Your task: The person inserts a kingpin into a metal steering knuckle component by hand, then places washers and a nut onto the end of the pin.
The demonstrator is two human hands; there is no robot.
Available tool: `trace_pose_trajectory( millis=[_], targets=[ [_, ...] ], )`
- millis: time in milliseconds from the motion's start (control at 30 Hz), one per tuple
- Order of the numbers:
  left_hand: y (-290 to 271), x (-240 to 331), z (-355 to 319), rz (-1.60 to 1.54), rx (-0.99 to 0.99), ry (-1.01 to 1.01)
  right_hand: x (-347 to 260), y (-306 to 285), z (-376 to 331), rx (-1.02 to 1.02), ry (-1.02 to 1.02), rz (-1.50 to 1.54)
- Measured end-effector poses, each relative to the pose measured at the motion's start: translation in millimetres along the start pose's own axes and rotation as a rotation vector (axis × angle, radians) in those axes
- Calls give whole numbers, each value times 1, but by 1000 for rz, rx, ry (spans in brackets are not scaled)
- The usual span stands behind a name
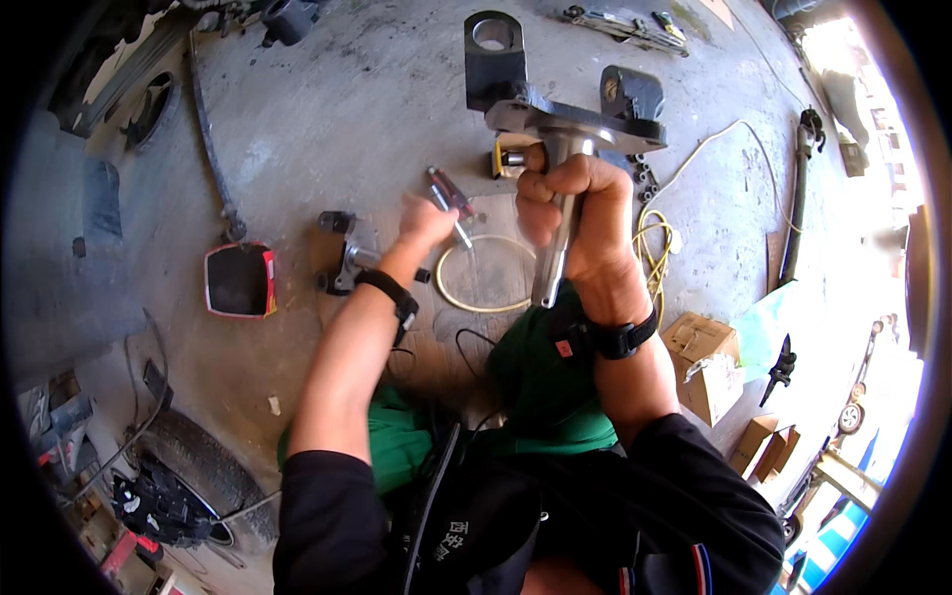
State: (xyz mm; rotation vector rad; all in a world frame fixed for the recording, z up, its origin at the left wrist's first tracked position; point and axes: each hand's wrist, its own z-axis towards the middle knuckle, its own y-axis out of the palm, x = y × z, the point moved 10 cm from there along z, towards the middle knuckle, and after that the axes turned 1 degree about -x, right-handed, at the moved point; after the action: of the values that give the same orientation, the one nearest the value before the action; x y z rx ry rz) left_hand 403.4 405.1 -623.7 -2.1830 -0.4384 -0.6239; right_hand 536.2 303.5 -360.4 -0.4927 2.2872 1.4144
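My right hand (585, 203) is wrapped round the bright steel shaft of a stub axle (550, 260), held up off the floor. Its dark flange and two bracket lugs, one with a large round hole, point away from me. My left hand (426, 223) is smeared by motion beside a slim silver rod-like tool (462, 234) and a dark red cylindrical tool (453, 192); whether it grips either is unclear. A second, similar stub axle (359, 258) lies on the floor left of my left wrist.
Beyond my right hand sits a small yellow box (498, 159) with a metal part. A pale hose loop (443, 283) lies before me; a yellow cord (654, 248) coils to the right. There are also a cardboard box (702, 362), a red-edged black container (239, 282) and a tyre (203, 461).
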Motion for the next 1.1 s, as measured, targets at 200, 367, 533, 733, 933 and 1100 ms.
trace_pose_trajectory(
  millis=[200,367,533,733,933,1100],
  targets=[
    [73,-24,10,18,88,-80,-14,-12,-12,-77,16,65],
    [66,-31,6,-60,148,-169,-14,-5,-15,-313,127,311],
    [45,-54,22,-754,29,-359,-15,11,-19,-448,165,352],
    [-107,49,3,-759,-56,36,-11,27,-18,-563,169,331],
    [-271,159,-143,-595,81,490,-6,31,-11,-509,142,276],
    [-281,162,-216,-659,117,550,10,40,-4,-502,151,208]
  ],
)
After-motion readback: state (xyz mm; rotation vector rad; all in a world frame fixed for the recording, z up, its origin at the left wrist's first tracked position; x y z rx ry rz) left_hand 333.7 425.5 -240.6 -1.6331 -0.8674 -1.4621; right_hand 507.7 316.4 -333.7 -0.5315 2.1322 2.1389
